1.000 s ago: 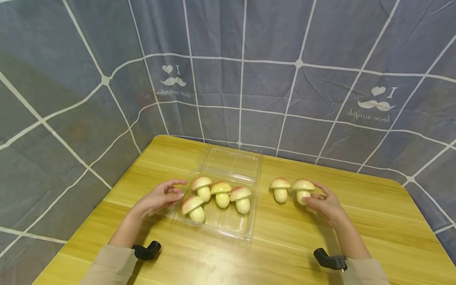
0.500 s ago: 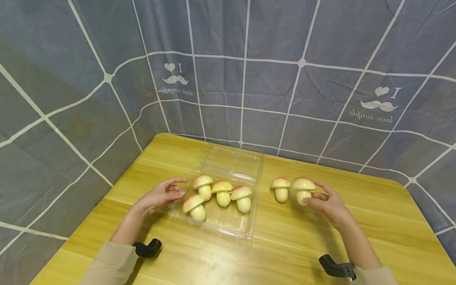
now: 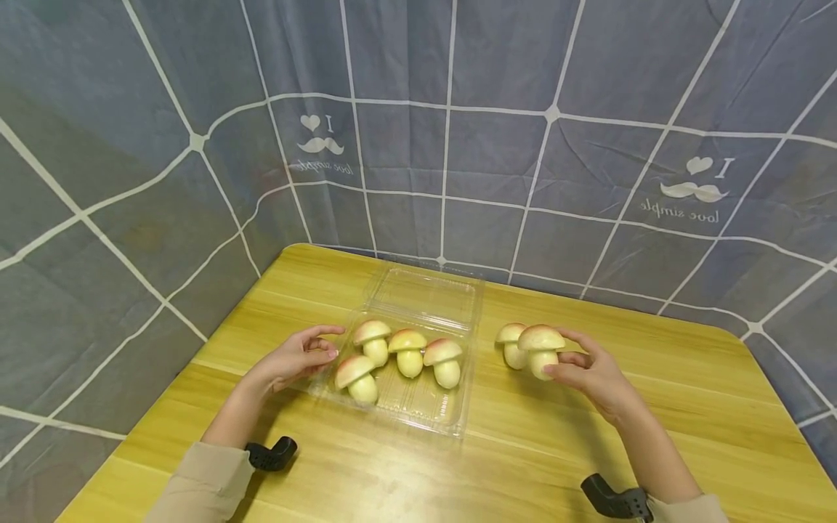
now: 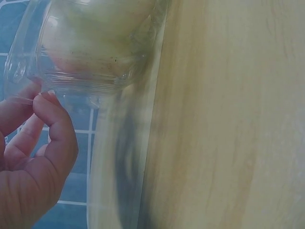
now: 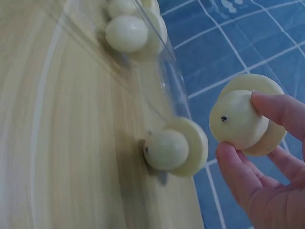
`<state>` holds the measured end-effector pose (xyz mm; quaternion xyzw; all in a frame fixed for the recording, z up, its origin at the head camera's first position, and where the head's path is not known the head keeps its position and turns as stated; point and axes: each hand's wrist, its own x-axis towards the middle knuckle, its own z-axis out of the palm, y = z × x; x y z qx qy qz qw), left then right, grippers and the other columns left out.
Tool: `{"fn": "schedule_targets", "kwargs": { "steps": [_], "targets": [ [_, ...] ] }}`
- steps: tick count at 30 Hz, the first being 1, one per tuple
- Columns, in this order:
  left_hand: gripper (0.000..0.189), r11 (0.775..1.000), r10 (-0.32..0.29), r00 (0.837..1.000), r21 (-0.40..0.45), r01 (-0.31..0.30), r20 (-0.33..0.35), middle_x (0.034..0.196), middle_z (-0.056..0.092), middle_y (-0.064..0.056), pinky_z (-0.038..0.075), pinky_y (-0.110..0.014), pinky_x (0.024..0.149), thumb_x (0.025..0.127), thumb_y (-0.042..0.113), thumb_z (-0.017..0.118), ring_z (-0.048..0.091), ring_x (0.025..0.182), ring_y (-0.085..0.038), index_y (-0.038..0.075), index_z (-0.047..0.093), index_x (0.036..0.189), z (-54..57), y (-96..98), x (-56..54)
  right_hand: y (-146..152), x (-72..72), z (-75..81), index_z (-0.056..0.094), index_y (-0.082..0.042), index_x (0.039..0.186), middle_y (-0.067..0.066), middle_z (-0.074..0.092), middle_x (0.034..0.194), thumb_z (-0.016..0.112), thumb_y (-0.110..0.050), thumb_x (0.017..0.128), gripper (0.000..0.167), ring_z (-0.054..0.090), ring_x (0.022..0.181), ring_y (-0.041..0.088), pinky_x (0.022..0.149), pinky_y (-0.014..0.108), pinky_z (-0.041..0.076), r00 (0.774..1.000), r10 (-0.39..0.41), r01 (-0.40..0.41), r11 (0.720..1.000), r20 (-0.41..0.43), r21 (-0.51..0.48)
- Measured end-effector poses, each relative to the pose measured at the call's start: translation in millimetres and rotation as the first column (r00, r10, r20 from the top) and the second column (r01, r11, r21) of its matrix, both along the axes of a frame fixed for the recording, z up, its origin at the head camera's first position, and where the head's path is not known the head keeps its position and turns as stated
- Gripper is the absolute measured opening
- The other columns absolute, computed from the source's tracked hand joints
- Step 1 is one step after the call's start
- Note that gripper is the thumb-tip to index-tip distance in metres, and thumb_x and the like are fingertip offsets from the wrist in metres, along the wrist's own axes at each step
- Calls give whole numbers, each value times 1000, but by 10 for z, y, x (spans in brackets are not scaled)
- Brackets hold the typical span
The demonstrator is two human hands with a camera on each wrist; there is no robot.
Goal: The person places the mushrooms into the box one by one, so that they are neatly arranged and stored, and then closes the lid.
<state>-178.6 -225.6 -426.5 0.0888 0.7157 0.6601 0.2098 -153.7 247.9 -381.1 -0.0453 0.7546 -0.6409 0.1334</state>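
Observation:
My right hand (image 3: 598,378) pinches a mushroom (image 3: 542,350), its cap pale with a reddish top, between thumb and fingers. In the right wrist view the held mushroom (image 5: 238,119) shows its rounded stem end, raised off the table. Another mushroom (image 3: 511,346) lies on the table just behind it, partly hidden. On the left, my left hand (image 3: 294,361) pinches the side rim of a clear plastic clamshell box (image 3: 418,418). Several mushrooms (image 3: 409,354) lie inside the box's near half. The left wrist view shows thumb and forefinger on the box's rim (image 4: 24,98).
The box's clear lid (image 3: 425,296) is folded back flat on the table toward the curtain. A grey checked curtain (image 3: 484,160) rises behind and left of the wooden table (image 3: 366,479). Black wrist cameras (image 3: 271,455) sit on both wrists.
The right hand has lifted its mushroom slightly and carried it left, so that it now overlaps the other loose mushroom in the head view. The left hand stays at the box's rim.

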Motion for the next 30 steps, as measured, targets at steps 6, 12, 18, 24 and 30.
{"fn": "schedule_targets", "kwargs": {
  "steps": [6, 12, 18, 24, 30],
  "targets": [
    [57, 1000, -2, 1000, -13, 2, 12, 91, 53, -5, 35, -20, 55, 92, 6, 58, 42, 63, -8, -7, 30, 139, -10, -6, 16, -171, 42, -3, 22, 1, 143, 4, 62, 100, 67, -2, 82, 76, 63, 87, 12, 79, 27, 50, 999, 40, -40, 999, 7, -16],
    [57, 1000, -4, 1000, -4, 4, 11, 90, 53, -6, 34, -21, 54, 92, 6, 57, 41, 61, -8, -7, 29, 140, 0, -7, 22, -348, 41, -22, 24, 3, 143, 7, 64, 102, 68, 0, 81, 76, 63, 91, 16, 80, 28, 50, 994, 107, -108, 992, -20, -58],
    [57, 1000, -4, 1000, -2, 5, 10, 89, 53, -6, 34, -21, 55, 93, 7, 57, 41, 62, -9, -7, 28, 140, 15, -1, 18, -519, 34, -25, 28, 0, 142, 8, 64, 99, 70, 1, 78, 77, 63, 90, 17, 79, 31, 51, 989, 144, -146, 984, -23, -101],
    [58, 1000, -5, 1000, 0, 5, 13, 89, 54, -5, 33, -21, 54, 93, 6, 57, 40, 60, -8, -7, 27, 140, 12, 3, 11, -684, 19, -25, 29, 3, 141, 9, 64, 97, 70, 0, 78, 75, 62, 88, 16, 80, 30, 49, 982, 185, -187, 975, -27, -118],
    [58, 1000, -4, 1000, -5, 4, 10, 89, 54, -4, 34, -20, 54, 93, 7, 57, 40, 60, -8, -7, 27, 140, 24, 4, 9, -852, 20, -30, 31, 3, 140, 9, 62, 95, 72, -1, 77, 75, 61, 87, 16, 79, 29, 49, 979, 202, -202, 971, -14, -126]
  ]
}}
